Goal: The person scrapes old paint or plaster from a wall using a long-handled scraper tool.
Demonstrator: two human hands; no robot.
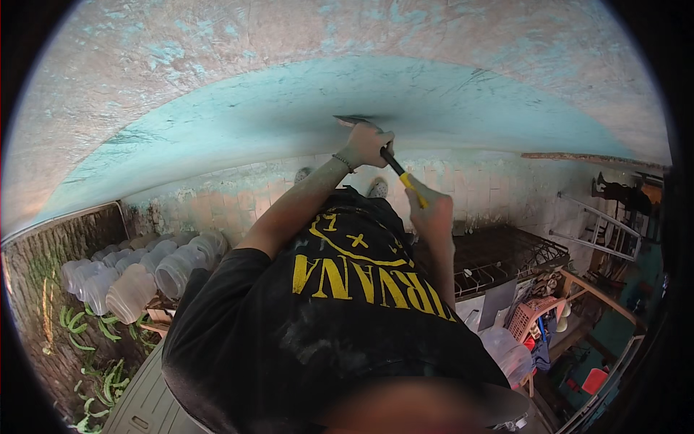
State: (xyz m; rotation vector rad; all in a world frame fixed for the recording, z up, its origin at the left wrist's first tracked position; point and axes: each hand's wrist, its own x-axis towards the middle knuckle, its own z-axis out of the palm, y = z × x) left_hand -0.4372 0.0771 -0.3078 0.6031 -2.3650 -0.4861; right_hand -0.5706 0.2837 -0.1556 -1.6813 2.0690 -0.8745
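Note:
A scraper with a black and yellow handle (400, 169) is held slantwise in both hands against the wall. Its flat metal blade (349, 120) lies at or very near the turquoise painted wall (282, 114); exact contact is hard to tell. My left hand (370, 145), with a beaded bracelet at the wrist, is closed around the tool close behind the blade. Lower down, my right hand (435, 209) grips the yellow end of the handle. Higher on the wall, a greyish-brown stripped surface (271, 32) carries scattered turquoise flecks.
Several translucent plastic containers (130, 293) stand at left by a rough trunk-like surface (32, 304) with green plants (108, 380). To the right are a dark wire-edged rack (493, 255), a pink plastic basket (531, 317) and a metal frame (602, 228). Worn tiles (244, 190) cover the floor.

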